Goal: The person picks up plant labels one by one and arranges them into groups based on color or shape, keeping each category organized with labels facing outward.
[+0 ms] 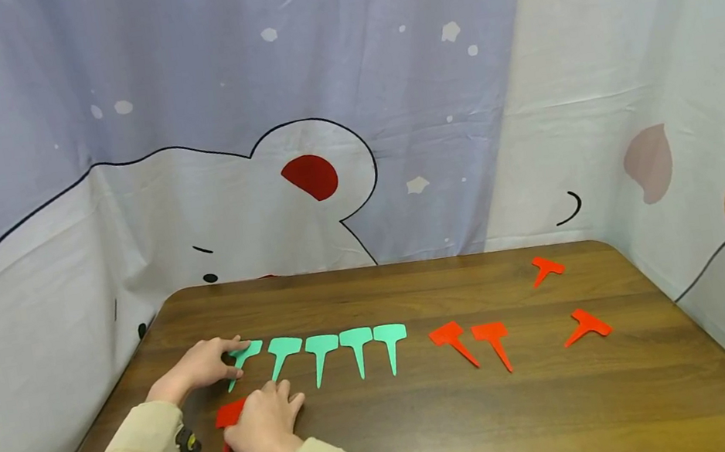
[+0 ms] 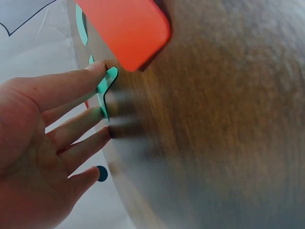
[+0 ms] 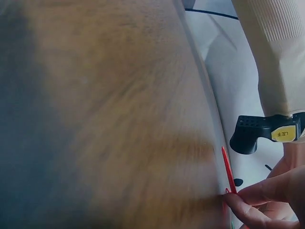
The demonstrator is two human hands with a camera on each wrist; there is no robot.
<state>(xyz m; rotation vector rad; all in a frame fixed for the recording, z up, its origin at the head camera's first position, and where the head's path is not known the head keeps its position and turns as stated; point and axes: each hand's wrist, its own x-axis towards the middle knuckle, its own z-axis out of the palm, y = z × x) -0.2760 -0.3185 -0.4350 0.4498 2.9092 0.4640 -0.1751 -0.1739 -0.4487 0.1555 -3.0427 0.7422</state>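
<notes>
My left hand (image 1: 200, 366) is at the left end of a row of green T-shaped plant labels, pinching the end green plant label (image 2: 101, 93) between thumb and fingers, close against the table. Just nearer to me, my right hand (image 1: 264, 426) grips a red T-shaped plant label (image 1: 230, 414). Its wide head sticks out to the left of the hand, and its stem (image 3: 228, 167) points toward me. In the right wrist view, thumb and fingertips pinch this red label. Other green labels (image 1: 356, 339) continue rightward, heads away from me, stems toward me.
Two red labels (image 1: 489, 332) lie side by side right of the green row. Farther right, another red label (image 1: 587, 324) lies tilted, and one more (image 1: 547, 267) is near the back edge. A printed curtain (image 1: 419, 131) hangs behind the wooden table (image 1: 506, 431).
</notes>
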